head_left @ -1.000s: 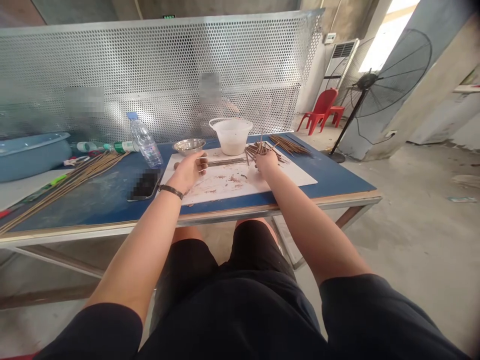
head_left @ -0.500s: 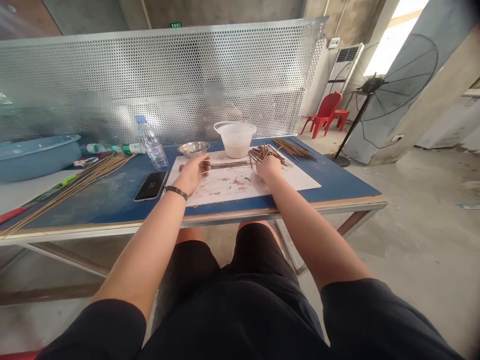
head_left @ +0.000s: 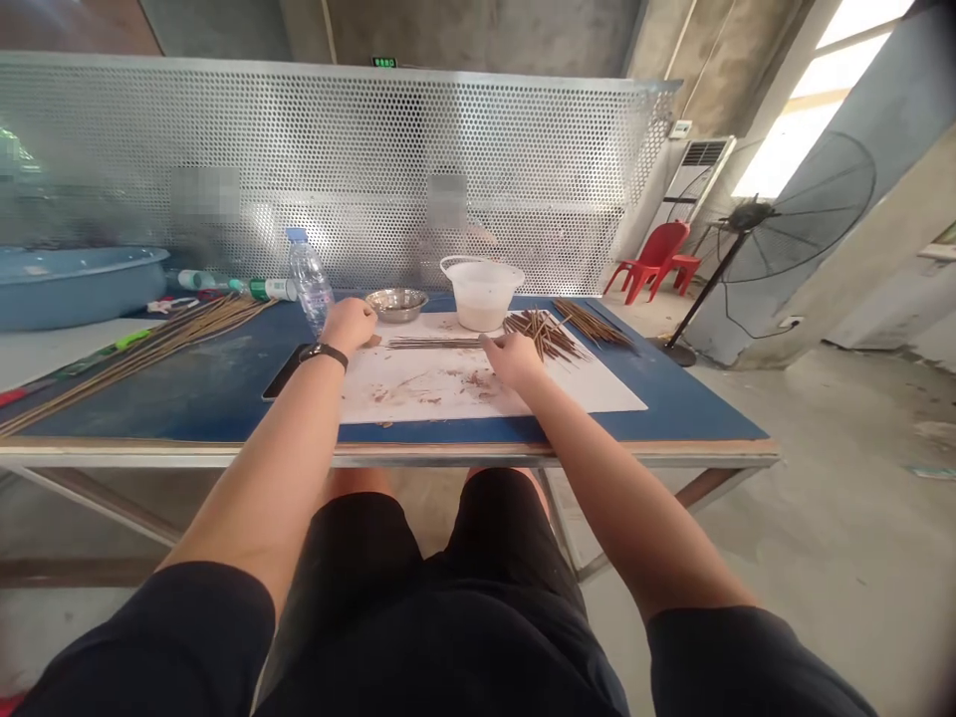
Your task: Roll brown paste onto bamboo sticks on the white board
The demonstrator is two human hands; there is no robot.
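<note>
Head view: the left hand (head_left: 349,324) curls loosely just off the white board's (head_left: 448,398) far-left corner, beside a water bottle (head_left: 310,279), its grip impossible to tell; the right hand (head_left: 512,358) lies open, fingertips (head_left: 485,341) touching thin brown sticks (head_left: 433,343) along the board's far edge.

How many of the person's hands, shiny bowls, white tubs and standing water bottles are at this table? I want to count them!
hands: 2 (left hand, right hand)
metal bowl: 1
white plastic tub: 1
clear water bottle: 1
Total: 5
</note>
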